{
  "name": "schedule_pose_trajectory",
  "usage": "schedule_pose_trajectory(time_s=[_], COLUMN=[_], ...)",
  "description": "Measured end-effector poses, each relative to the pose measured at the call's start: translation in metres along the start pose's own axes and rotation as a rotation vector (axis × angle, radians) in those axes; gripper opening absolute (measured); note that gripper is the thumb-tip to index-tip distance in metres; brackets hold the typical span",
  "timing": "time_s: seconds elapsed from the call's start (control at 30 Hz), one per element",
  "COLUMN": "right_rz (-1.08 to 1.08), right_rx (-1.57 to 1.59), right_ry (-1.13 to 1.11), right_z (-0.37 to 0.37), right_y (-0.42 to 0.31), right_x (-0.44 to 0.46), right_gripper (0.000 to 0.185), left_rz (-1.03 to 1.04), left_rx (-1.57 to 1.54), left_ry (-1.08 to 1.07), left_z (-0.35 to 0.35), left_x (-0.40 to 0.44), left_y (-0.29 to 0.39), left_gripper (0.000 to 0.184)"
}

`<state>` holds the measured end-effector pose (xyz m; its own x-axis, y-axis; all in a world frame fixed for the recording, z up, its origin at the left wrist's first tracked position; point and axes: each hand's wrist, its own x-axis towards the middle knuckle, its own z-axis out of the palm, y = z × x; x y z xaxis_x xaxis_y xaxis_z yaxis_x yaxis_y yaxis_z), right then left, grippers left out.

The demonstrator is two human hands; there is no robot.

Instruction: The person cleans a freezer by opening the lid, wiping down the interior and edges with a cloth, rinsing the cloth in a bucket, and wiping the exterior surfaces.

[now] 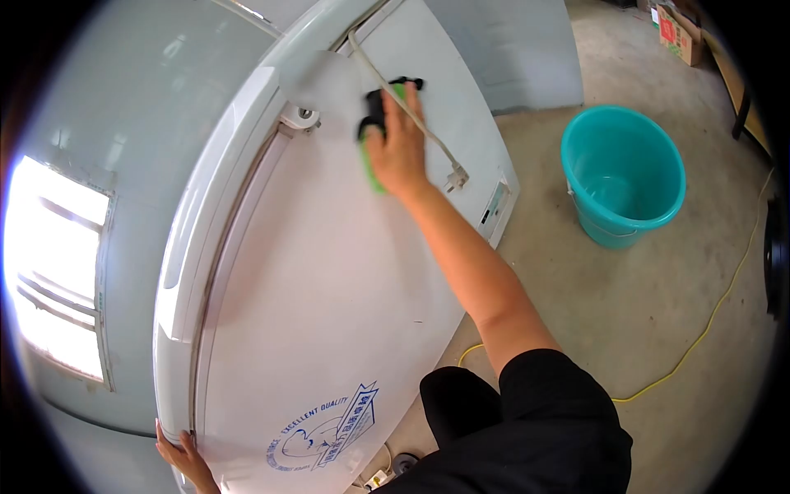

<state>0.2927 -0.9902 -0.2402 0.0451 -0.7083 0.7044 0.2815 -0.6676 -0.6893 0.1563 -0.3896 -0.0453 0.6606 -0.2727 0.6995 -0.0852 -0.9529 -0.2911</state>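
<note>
A white chest freezer (329,272) with blue printing low on its front fills the middle of the view. My right hand (401,148) presses a green and black cloth (374,165) against the upper front panel; the cloth is slightly blurred. A pale power cord (374,70) hangs down the panel past my right fingers and ends in a plug (457,177). At the lower left, my left hand (185,461) grips the edge of the white freezer lid (185,288), thumb on one side and fingers on the other. A lock fitting (303,118) sits under the lid's rim.
A teal bucket (621,173) stands on the concrete floor right of the freezer. A yellow cord (699,337) runs across the floor. A power strip (378,479) lies by the freezer's foot. A cardboard box (679,37) is at the far right, and a bright window (62,272) at left.
</note>
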Motion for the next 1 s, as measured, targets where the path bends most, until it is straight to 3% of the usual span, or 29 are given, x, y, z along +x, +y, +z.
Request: schedule_pose_trajectory(time_s=[0.07,0.13,0.2,0.3,0.33,0.4,0.5,0.6,0.7,0.77,0.83,0.9,0.97,1.0], right_rz=[0.179,0.357,0.478,0.45,0.572,0.707,0.864,0.735,0.614,0.555,0.294,0.176,0.057,-0.042], right_rx=[-0.045,-0.032,-0.018,0.004,0.021,-0.014,-0.071,-0.137,-0.126,-0.11,-0.053,-0.025,0.066,0.085], right_ry=[0.079,0.006,-0.065,-0.095,-0.154,-0.135,-0.021,0.004,0.016,-0.006,-0.025,-0.079,-0.182,-0.225], right_z=[0.002,-0.013,-0.024,-0.036,-0.042,-0.044,-0.035,-0.034,-0.026,-0.022,-0.013,-0.014,-0.022,-0.026], right_y=[0.051,0.071,0.065,0.05,0.046,0.07,0.163,0.255,0.275,0.242,0.213,0.163,0.122,0.113], right_x=[-0.023,-0.068,-0.127,-0.226,-0.248,-0.255,-0.221,-0.175,-0.121,-0.075,-0.041,-0.007,0.014,0.017], right_gripper=[0.054,0.058,0.06,0.06,0.06,0.058,0.053,0.054,0.055,0.056,0.059,0.062,0.065,0.068], left_rz=[-0.127,-0.044,0.044,0.016,0.013,0.007,-0.041,0.002,-0.047,-0.024,-0.022,-0.02,-0.185,-0.114], left_rx=[-0.195,-0.164,-0.135,-0.098,-0.093,-0.081,-0.171,-0.129,-0.157,-0.116,-0.139,-0.165,-0.405,-0.285], left_ry=[-0.005,0.034,0.087,0.063,0.061,0.059,-0.029,-0.005,-0.018,-0.011,-0.015,-0.015,-0.1,-0.127], left_z=[-0.001,-0.001,0.002,0.002,0.001,-0.001,-0.01,-0.004,0.0,0.005,0.006,0.007,0.004,-0.03], left_x=[-0.001,0.0,0.001,0.002,0.002,0.002,0.001,0.003,0.0,0.0,-0.001,0.0,-0.001,0.006], left_y=[0.012,0.01,0.006,0.003,0.003,0.008,0.016,0.012,0.0,-0.015,-0.015,-0.014,-0.006,0.076], left_gripper=[0.057,0.054,0.051,0.052,0.052,0.052,0.051,0.051,0.052,0.052,0.051,0.05,0.057,0.059])
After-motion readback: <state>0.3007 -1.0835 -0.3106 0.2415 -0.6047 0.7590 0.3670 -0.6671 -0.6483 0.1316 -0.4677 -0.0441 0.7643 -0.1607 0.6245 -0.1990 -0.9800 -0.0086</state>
